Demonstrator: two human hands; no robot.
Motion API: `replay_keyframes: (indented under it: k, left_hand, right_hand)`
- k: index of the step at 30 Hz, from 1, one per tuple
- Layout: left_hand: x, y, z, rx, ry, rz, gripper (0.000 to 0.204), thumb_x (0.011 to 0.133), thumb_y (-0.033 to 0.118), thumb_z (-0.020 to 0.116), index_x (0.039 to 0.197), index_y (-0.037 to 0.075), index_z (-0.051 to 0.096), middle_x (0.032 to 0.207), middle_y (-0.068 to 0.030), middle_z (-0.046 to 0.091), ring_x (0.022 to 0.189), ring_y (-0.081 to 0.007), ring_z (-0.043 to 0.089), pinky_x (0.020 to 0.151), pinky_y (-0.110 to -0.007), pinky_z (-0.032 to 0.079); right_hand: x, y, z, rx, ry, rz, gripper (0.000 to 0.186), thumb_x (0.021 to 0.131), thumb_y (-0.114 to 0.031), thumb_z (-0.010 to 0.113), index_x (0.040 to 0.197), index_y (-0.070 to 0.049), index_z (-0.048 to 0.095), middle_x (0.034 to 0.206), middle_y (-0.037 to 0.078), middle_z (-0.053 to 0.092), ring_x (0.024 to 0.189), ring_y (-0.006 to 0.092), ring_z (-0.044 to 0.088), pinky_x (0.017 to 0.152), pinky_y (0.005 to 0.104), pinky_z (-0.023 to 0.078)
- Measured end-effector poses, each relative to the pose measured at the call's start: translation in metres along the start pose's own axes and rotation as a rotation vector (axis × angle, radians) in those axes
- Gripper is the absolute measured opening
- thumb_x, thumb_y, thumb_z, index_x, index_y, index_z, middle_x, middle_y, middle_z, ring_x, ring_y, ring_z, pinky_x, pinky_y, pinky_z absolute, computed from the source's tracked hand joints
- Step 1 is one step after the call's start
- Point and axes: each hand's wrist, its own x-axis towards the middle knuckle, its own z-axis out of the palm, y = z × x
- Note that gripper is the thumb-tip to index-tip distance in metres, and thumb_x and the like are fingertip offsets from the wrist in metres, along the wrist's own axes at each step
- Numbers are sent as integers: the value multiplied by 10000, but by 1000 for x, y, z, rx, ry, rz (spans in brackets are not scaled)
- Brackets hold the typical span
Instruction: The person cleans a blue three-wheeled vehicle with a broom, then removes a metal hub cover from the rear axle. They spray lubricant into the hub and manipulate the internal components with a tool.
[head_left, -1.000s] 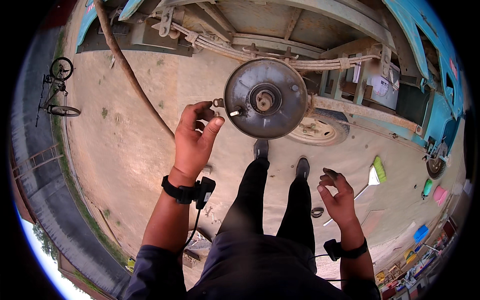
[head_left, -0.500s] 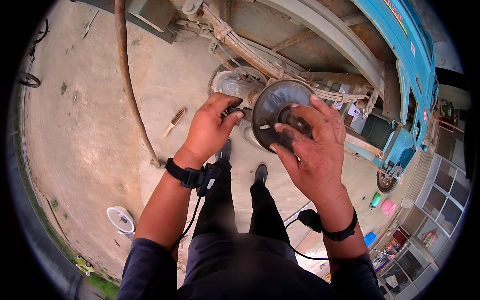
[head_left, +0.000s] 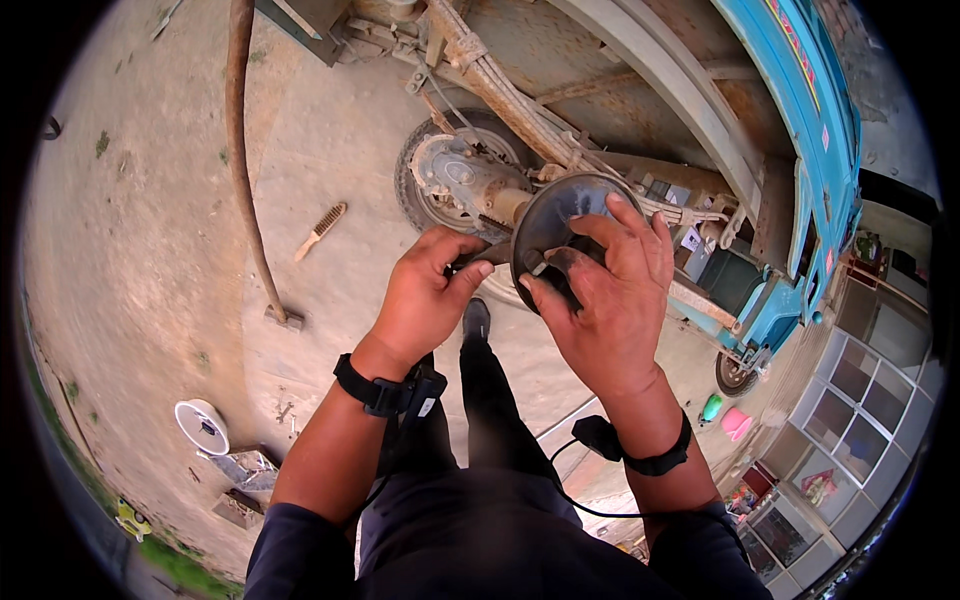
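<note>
A dark round metal plate (head_left: 540,215), looking like a brake backing plate, is tilted at the near end of a dusty axle (head_left: 495,192). My left hand (head_left: 425,290) is closed, thumb and fingers pinching a dark metal lever (head_left: 490,256) at the plate's left edge. Over the plate's face lies my right hand (head_left: 615,290), its fingers bent and apart. Thumb and index finger are beside a small light-coloured piece (head_left: 537,262) near the plate's lower left. The plate's middle is mostly hidden under that hand, so I cannot tell how it sits on the axle.
Above stretch a rusty leaf spring (head_left: 500,90) and a blue vehicle body (head_left: 835,110). A tyre (head_left: 405,180) lies beyond the axle. A wooden pole (head_left: 238,150) stands at left, near a wire brush (head_left: 320,230). A white basin (head_left: 203,427) sits lower left.
The view has shifted, showing more of the tyre and axle. The plate now appears tilted more edge-on, and my right fingers have drawn in closer on it. My left hand still pinches the lever.
</note>
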Motion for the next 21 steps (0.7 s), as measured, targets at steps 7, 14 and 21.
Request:
replay_keyframes:
  k: [7, 14, 21]
  left_hand:
    - [-7, -1, 4, -97, -40, -109, 172, 924, 38, 725, 1076, -5, 659, 976, -65, 628, 881, -140, 607, 782, -283, 502]
    - [-16, -7, 18, -233, -103, -235, 242, 935, 38, 733, 1143, 16, 611, 942, -22, 655, 838, -73, 599, 719, -233, 509]
    - [-11, -11, 19, -232, -109, -203, 229, 939, 15, 718, 1137, 21, 603, 943, -21, 658, 836, -68, 601, 705, -230, 509]
  right_hand:
    - [1, 2, 3, 11, 34, -42, 226, 688, -205, 851, 873, -126, 747, 1165, 44, 645, 1307, 325, 507, 1117, 591, 324]
    - [1, 3, 2, -4, -12, -61, 170, 744, -222, 799, 898, -165, 757, 1173, 6, 618, 1295, 307, 483, 1103, 609, 325]
    - [4, 2, -3, -24, -79, -54, 189, 760, -234, 802, 942, -189, 776, 1181, -8, 607, 1297, 293, 479, 1115, 608, 316]
